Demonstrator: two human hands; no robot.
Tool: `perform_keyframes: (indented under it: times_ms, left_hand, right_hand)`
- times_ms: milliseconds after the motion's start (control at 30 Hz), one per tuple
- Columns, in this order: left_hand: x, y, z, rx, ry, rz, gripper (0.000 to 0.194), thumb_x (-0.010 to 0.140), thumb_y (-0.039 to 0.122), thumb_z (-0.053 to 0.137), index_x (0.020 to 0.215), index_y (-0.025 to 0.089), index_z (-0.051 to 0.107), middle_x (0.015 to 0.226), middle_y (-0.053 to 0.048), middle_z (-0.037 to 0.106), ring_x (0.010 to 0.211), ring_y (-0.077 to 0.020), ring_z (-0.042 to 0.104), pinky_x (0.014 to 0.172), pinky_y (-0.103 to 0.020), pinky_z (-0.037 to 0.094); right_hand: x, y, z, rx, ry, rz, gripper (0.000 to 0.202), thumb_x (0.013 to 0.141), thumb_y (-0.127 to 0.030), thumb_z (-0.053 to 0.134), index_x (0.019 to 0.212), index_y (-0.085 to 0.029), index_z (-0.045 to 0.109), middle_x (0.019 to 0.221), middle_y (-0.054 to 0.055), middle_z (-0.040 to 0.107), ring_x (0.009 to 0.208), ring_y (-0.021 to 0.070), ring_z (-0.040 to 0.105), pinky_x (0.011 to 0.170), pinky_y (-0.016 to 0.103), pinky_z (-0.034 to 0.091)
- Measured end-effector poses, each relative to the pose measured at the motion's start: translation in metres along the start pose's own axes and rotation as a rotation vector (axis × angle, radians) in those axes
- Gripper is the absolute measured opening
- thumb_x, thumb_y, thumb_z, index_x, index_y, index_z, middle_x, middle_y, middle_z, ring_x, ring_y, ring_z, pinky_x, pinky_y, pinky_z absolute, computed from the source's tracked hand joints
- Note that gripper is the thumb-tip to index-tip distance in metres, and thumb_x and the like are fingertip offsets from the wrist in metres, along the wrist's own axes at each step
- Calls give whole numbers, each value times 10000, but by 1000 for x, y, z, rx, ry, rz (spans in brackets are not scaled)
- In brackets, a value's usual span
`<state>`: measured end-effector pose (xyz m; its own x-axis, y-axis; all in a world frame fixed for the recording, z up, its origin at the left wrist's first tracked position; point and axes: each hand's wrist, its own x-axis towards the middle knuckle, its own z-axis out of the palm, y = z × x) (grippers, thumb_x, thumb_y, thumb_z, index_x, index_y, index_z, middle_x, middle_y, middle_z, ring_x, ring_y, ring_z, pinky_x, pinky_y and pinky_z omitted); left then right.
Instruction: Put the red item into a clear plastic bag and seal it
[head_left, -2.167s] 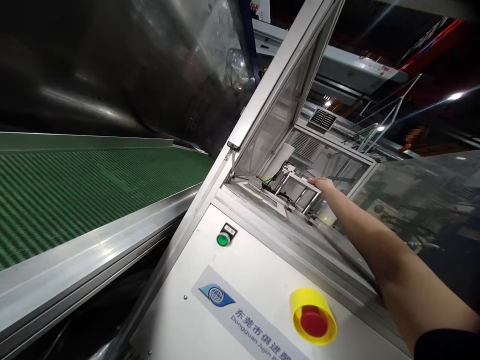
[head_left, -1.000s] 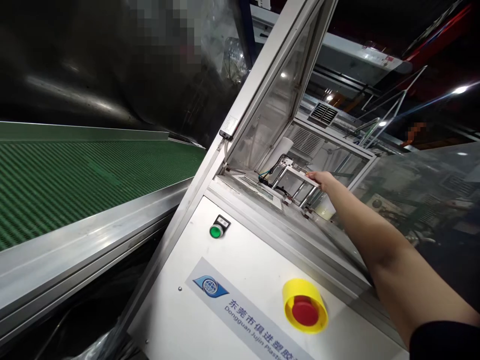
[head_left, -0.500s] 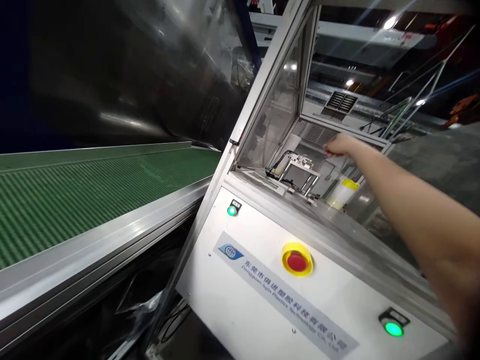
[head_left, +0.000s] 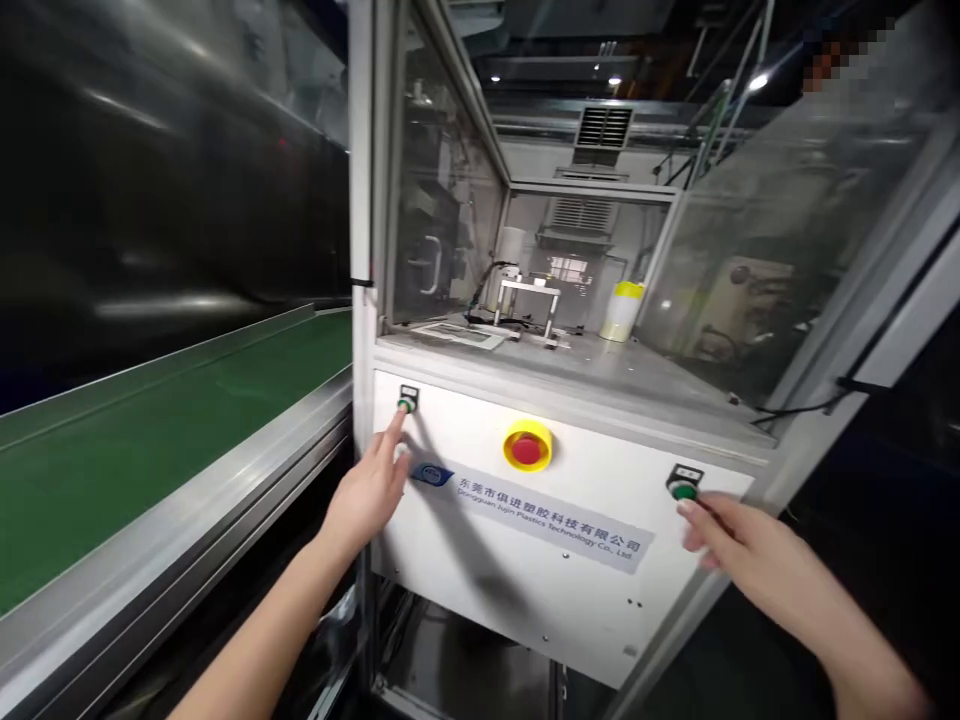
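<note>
My left hand (head_left: 371, 492) reaches to the white front panel (head_left: 465, 590) of a machine. Its index finger is stretched out, the tip on the left green push button (head_left: 406, 406); the other fingers bend loosely and hold nothing. At the panel's right side my right hand (head_left: 739, 535) touches the right green push button (head_left: 683, 492) with its leading fingertips, the other fingers loosely bent beneath. Between the hands sits a red emergency stop button (head_left: 526, 449) in a yellow ring. Inside the clear-walled enclosure above stands a metal fixture (head_left: 529, 290).
A green conveyor belt (head_left: 225, 420) with a metal side rail (head_left: 180, 530) runs along the left. Behind the fixture stands a white container with a yellow top (head_left: 622, 312). Framed clear panels (head_left: 795, 260) enclose the machine's bed (head_left: 637, 365).
My right hand has come out of the enclosure, down to the right button. My left hand has entered view at the left button. The green lights no longer show brightly; the view has levelled.
</note>
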<state>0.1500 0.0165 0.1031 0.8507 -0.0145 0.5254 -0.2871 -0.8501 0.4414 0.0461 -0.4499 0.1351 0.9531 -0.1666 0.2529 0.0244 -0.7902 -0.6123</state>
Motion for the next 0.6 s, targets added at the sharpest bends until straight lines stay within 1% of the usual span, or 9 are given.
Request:
perform_keyframes:
  times_ms: [100, 167, 333, 367, 400, 433, 500, 567, 600]
  left_hand:
    - [9, -6, 5, 70, 9, -8, 640, 1050, 384, 295, 1652, 260, 115, 1372, -104, 649, 1116, -302, 708, 806, -347, 555]
    - [13, -9, 7, 130, -5, -22, 659, 1029, 345, 316, 1651, 237, 127, 1268, -101, 716, 1039, -304, 732, 749, -337, 541]
    - [19, 4, -9, 348, -111, -116, 726, 933, 184, 358, 1630, 236, 165, 1128, -46, 774, 779, -260, 729, 667, -324, 469]
    - [18, 9, -13, 424, -125, -133, 742, 920, 177, 367, 1630, 249, 167, 1106, -34, 777, 762, -255, 723, 671, -325, 462]
    - [15, 15, -16, 491, -136, -137, 756, 913, 182, 376, 1634, 257, 163, 1082, -30, 779, 752, -257, 720, 669, -327, 458]
    - [9, 20, -18, 531, -142, -131, 759, 913, 199, 384, 1637, 260, 162, 1059, -32, 780, 748, -265, 719, 662, -331, 457]
    - [-17, 29, -13, 466, -162, -127, 707, 939, 274, 393, 1625, 255, 226, 1052, -52, 779, 774, -285, 727, 641, -337, 461]
    - [-61, 32, 3, 225, -209, -221, 551, 971, 374, 387, 1506, 257, 450, 1065, -59, 777, 834, -276, 734, 669, -332, 481]
    - [-90, 33, 15, 73, -269, -280, 453, 985, 405, 382, 1361, 252, 583, 1057, -58, 774, 872, -255, 731, 720, -318, 491]
  right_hand:
    - [9, 0, 19, 47, 144, -3, 396, 949, -640, 508, 737, -328, 631, 795, 40, 757, 726, 310, 723, 672, 451, 569]
    - [9, -6, 25, 79, 172, -2, 413, 948, -646, 512, 717, -326, 637, 766, 40, 745, 713, 300, 710, 654, 425, 553]
    - [7, -14, 20, 160, 239, 180, 510, 924, -705, 529, 666, -282, 651, 539, 31, 644, 493, 223, 594, 481, 335, 441]
    - [6, -14, 18, 174, 193, 194, 552, 930, -714, 511, 621, -270, 624, 467, 20, 588, 439, 199, 544, 457, 315, 405]
    - [3, -12, 18, 200, 77, 188, 587, 940, -717, 491, 591, -258, 603, 416, 8, 540, 398, 174, 497, 445, 295, 379]
    - [-1, -11, 20, 239, -110, 164, 607, 950, -712, 478, 580, -246, 598, 393, -2, 515, 375, 152, 466, 439, 276, 364]
    - [-13, -5, 42, 301, -609, 102, 579, 969, -665, 476, 638, -228, 661, 430, -4, 563, 382, 133, 491, 442, 247, 372]
    - [-29, 0, 89, 227, -1008, 42, 458, 947, -581, 529, 727, -238, 737, 541, 2, 658, 454, 153, 592, 439, 241, 381]
    - [-38, 2, 121, 115, -1055, 0, 356, 900, -514, 586, 708, -261, 746, 573, -13, 679, 496, 169, 633, 429, 244, 356]
